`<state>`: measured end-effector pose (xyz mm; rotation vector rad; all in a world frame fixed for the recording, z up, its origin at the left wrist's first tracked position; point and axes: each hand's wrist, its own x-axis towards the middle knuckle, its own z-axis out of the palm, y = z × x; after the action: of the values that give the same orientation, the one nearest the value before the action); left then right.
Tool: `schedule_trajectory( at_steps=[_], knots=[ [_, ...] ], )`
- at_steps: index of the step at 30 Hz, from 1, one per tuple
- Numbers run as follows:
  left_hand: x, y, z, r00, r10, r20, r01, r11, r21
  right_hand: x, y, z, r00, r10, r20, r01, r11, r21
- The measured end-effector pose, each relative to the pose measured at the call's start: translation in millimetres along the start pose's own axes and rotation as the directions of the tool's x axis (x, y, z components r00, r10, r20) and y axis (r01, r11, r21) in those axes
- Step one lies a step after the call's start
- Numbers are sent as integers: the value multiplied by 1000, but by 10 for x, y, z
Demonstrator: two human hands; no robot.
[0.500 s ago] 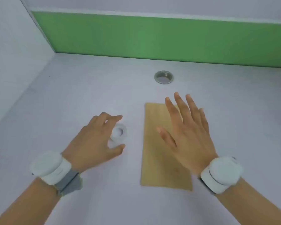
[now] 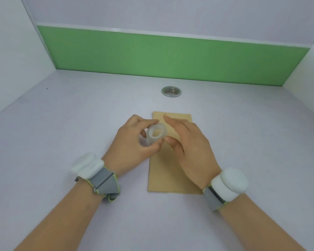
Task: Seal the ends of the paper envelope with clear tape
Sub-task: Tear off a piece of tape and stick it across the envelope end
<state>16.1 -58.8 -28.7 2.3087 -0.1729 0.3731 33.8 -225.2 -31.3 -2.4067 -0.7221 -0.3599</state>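
Note:
A brown paper envelope (image 2: pixel 168 175) lies flat on the pale table, its long side running away from me. My left hand (image 2: pixel 134 144) grips a roll of clear tape (image 2: pixel 156 134) between thumb and fingers, lifted above the envelope's left edge. My right hand (image 2: pixel 190 147) hovers over the envelope just right of the roll, fingers loosely extended, its thumb tip close to the roll. I cannot tell whether the thumb touches the tape. Both hands cover the envelope's middle.
A round metal grommet (image 2: pixel 171 91) is set into the table (image 2: pixel 71 124) beyond the envelope. A green panel (image 2: pixel 170 57) closes the back, and white partition walls stand at left and right. White devices are strapped to both wrists.
My left hand has picked the tape roll up off the table and carried it right, above the envelope. My right hand has drawn in toward the roll with fingers less spread.

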Motion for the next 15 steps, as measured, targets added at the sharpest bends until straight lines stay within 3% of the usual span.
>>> schedule_trajectory(
  at_steps=[5,8,15],
  knots=[
    [-17,-41,55,999,50,1,-49,994,-101,1,48,31,994,-34,-107,43,996,82],
    [-23,-38,48,998,46,-37,-50,993,-108,-19,31,5,985,40,-167,-15,989,145],
    [-44,9,45,997,-27,-68,16,989,-147,-71,-24,-72,980,177,-93,-144,947,287]
  ],
)
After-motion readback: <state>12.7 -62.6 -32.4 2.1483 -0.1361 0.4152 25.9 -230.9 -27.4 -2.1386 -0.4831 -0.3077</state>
